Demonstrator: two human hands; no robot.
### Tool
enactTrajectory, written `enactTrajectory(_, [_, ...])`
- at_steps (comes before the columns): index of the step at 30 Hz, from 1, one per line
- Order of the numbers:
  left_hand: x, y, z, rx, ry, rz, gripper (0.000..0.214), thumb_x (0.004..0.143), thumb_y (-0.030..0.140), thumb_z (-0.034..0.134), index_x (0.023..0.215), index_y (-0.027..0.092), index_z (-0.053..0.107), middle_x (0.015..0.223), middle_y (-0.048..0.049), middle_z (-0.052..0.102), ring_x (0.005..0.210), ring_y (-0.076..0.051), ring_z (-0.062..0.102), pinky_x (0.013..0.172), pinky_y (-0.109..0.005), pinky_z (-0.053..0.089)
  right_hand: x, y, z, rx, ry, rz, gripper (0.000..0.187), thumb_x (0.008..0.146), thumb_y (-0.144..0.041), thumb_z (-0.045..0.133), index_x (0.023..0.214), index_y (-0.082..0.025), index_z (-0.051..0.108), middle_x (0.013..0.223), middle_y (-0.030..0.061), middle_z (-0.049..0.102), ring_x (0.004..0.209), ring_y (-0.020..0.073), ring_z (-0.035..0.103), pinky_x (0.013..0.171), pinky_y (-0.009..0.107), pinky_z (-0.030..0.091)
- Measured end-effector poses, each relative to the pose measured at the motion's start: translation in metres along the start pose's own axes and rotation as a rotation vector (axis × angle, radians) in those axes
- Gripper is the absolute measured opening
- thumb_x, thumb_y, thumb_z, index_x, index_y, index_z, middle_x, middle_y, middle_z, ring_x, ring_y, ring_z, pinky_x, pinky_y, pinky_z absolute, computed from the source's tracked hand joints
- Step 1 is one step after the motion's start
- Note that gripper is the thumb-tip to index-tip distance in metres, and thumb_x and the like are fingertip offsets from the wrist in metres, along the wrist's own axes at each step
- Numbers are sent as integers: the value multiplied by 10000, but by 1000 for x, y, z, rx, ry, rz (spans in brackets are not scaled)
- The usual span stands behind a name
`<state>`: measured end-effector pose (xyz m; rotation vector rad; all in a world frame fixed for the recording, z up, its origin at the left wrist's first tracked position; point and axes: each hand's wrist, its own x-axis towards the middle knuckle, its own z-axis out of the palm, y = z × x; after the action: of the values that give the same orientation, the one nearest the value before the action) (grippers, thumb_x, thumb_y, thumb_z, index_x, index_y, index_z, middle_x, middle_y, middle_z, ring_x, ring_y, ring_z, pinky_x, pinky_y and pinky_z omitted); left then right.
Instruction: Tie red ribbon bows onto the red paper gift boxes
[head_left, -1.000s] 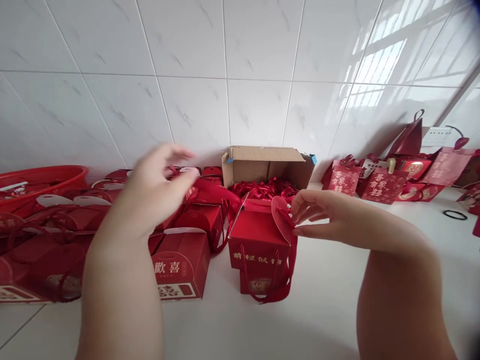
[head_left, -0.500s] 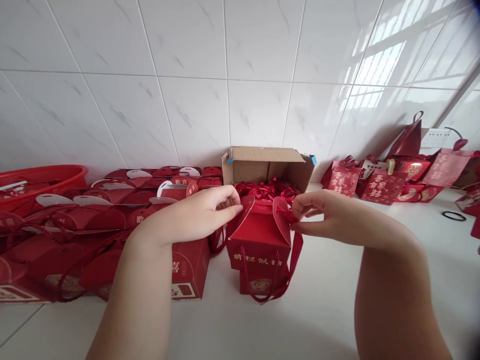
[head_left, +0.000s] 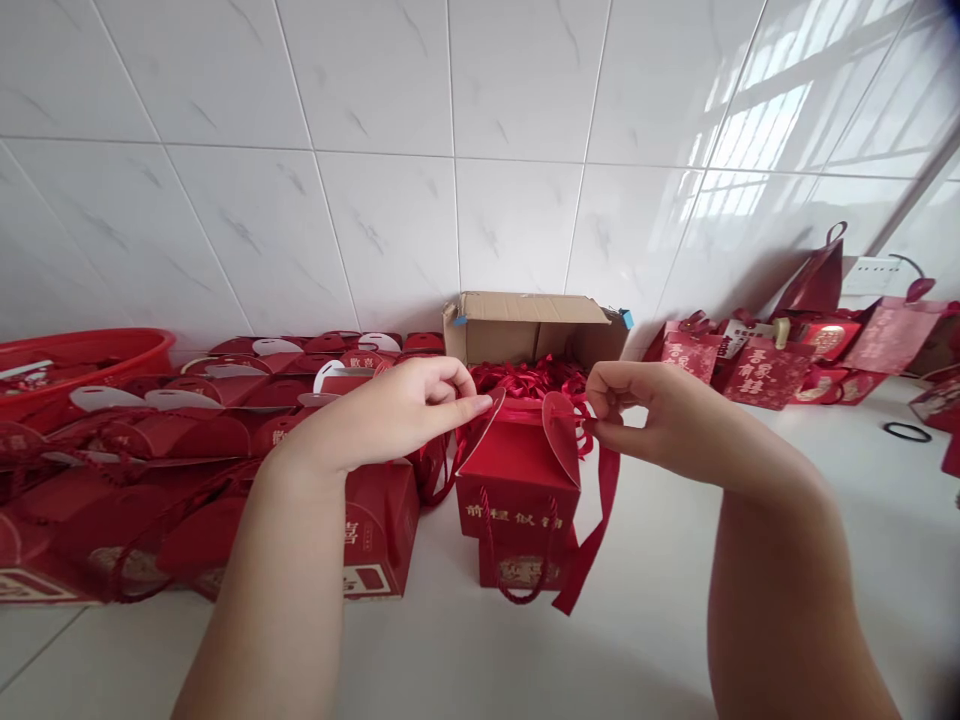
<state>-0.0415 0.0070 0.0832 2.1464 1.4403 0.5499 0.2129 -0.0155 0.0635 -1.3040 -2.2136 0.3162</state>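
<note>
A red gift box (head_left: 517, 480) with gold characters and rope handles stands on the white floor in the middle. A red ribbon (head_left: 596, 520) runs across its open top flaps and hangs down its right side. My left hand (head_left: 397, 410) pinches the ribbon at the box's left flap. My right hand (head_left: 645, 415) pinches the ribbon at the right flap. Both hands are closed on it, one at each side of the box top.
Behind the gift box lies an open cardboard carton (head_left: 532, 330) full of red ribbons. Several folded red boxes (head_left: 225, 430) crowd the left, beside a red plastic basin (head_left: 75, 360). Red bags (head_left: 765, 365) stand along the tiled wall at right, with a black ring (head_left: 909, 431) on the floor.
My left hand came down from above the boxes at left and took the ribbon at the left flap. My right hand rose slightly, and the ribbon's tail now hangs straighter on the right.
</note>
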Motion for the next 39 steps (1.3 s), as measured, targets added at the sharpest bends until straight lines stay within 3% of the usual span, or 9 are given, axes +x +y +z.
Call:
enactTrajectory(5, [2,-10,-7,46,170,12,287,767,521,579,827,244,541,568,61,488,526,-112,416,506,-211,309,0,0,1,-85,-33,-6,203,663,-86,462,650,-207,299,615,-51,365,575,101,316,490,217,276])
enactTrajectory(9, [1,-16,-13,71,211,7,262,749,486,600,792,233,548,540,66,421,496,-104,371,497,-214,286,1,6,2,-163,-90,74,206,643,-96,459,645,-204,283,611,-51,366,561,98,307,471,227,237])
enactTrajectory(16, [3,-19,-12,102,185,5,238,725,459,617,802,241,563,555,59,453,513,-115,413,487,-214,298,-1,13,-2,-154,-118,152,184,666,-121,459,648,-202,295,620,-50,332,559,96,285,466,229,236])
enactTrajectory(22, [11,-19,0,158,38,23,143,724,360,590,780,235,551,546,53,478,479,-120,428,444,-223,278,-2,13,-4,-164,-86,155,194,679,-133,456,642,-201,278,603,-52,319,556,97,280,466,234,233])
enactTrajectory(26, [16,-21,6,185,-10,-3,92,690,286,571,761,233,549,572,48,492,491,-120,432,432,-226,280,-2,14,-3,-148,-147,165,193,681,-133,454,652,-203,277,626,-49,319,564,99,270,465,234,231])
enactTrajectory(33, [19,-25,8,297,82,-116,214,705,420,582,812,242,531,714,10,604,541,-152,513,438,-247,306,1,9,5,-124,-354,205,194,649,-114,481,650,-205,309,614,-51,360,541,99,278,444,235,222])
enactTrajectory(36, [17,-26,6,316,96,-97,269,708,471,579,849,245,538,867,-21,636,650,-181,577,490,-259,375,2,9,5,-171,-345,211,205,690,-174,528,649,-204,330,624,-48,400,540,99,307,449,230,247])
enactTrajectory(39, [8,-27,0,378,227,-112,296,742,520,524,855,249,565,949,-45,632,736,-214,598,554,-287,412,-4,8,0,-244,-256,215,270,760,-358,571,655,-205,375,623,-36,450,533,103,351,451,230,278])
